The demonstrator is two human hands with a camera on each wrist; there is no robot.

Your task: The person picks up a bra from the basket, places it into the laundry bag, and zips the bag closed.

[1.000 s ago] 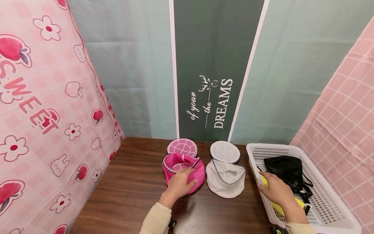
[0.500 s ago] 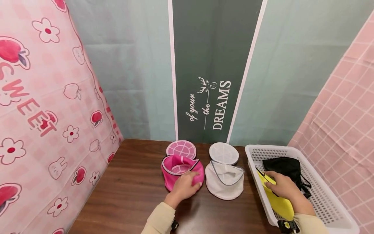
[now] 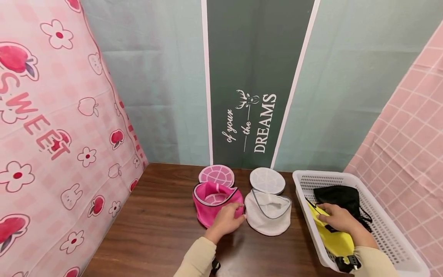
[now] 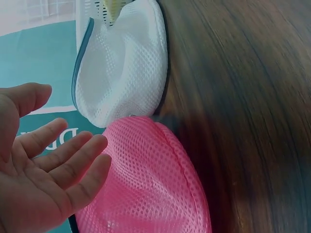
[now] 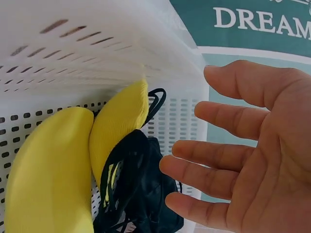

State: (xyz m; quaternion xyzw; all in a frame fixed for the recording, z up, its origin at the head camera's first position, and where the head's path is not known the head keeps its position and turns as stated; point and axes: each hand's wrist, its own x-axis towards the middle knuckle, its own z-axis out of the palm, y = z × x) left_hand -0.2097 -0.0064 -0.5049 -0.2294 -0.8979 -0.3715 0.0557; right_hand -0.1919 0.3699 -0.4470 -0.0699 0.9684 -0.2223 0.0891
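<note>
In the head view, a pink mesh laundry bag and a white mesh laundry bag stand side by side on the table, mouths gaping. My left hand hovers at the pink bag's front right side; in the left wrist view its fingers are spread loosely, with nothing in them. Over the white basket my right hand reaches in above a yellow bra. The right wrist view shows that hand's fingers apart and holding nothing, beside the yellow cups. Black fabric with straps lies against them.
Behind the bags lie a round pink lid-like mesh panel and a white one. More black fabric fills the basket's far part. Hanging cloths border the brown wooden table at the back and both sides.
My left hand has slid right across the pink bag's front. The right hand has shifted a little right over the basket, and more of the yellow bra shows at its left.
</note>
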